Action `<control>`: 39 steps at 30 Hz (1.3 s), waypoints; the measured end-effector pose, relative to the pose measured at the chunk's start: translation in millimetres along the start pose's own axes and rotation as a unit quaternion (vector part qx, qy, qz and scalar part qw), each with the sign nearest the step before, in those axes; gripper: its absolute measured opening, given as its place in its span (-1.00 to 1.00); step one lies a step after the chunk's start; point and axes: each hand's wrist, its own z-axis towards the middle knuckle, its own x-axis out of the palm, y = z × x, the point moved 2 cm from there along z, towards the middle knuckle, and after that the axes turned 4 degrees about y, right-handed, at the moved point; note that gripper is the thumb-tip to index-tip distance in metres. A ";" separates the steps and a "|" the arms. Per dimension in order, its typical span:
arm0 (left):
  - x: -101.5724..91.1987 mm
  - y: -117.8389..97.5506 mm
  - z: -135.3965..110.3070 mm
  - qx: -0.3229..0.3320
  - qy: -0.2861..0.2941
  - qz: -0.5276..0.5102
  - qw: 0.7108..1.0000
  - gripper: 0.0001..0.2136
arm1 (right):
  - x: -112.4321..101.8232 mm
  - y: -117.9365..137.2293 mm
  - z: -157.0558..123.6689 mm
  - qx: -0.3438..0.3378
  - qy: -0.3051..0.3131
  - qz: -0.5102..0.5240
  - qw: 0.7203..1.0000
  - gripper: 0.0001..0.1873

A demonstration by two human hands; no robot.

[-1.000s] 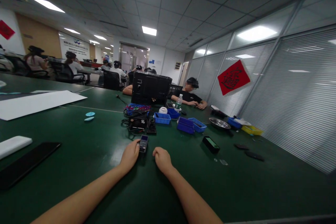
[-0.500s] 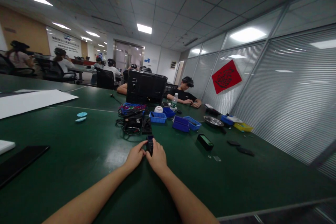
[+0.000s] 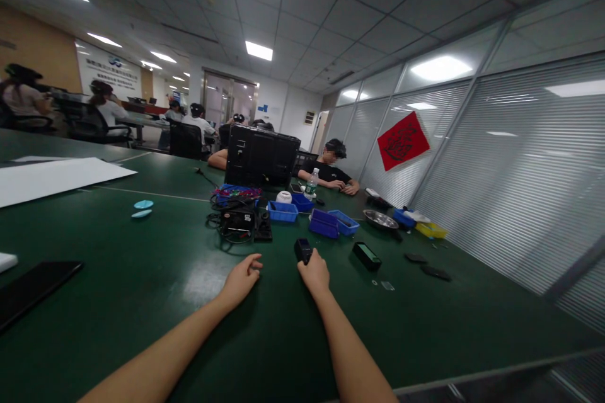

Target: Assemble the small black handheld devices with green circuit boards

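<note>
The right hand (image 3: pixel 314 274) grips one end of a small black plastic device (image 3: pixel 303 250). The left hand (image 3: pixel 241 280), at its nine o'clock, lies slack and empty. That shallow hold may slip.

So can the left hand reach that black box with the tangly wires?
Probably yes. The left hand lies open on the table, only bare tabletop between it and the black box ahead. The right hand grips a small black device aside.

One black case (image 3: pixel 261 156); five blue bins (image 3: pixel 282 211) before and right of it, one water bottle (image 3: pixel 311 184) just right — two blue ovals (image 3: pixel 143 204) well left, one small black device (image 3: pixel 303 249) nearer, one metal bowl (image 3: pixel 380 219) far right.
</note>
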 end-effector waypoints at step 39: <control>-1.9 -1.5 -0.4 0.012 0.016 0.011 1.000 -0.55 | 22.2 1.0 8.7 -0.042 0.128 0.378 0.916 -0.62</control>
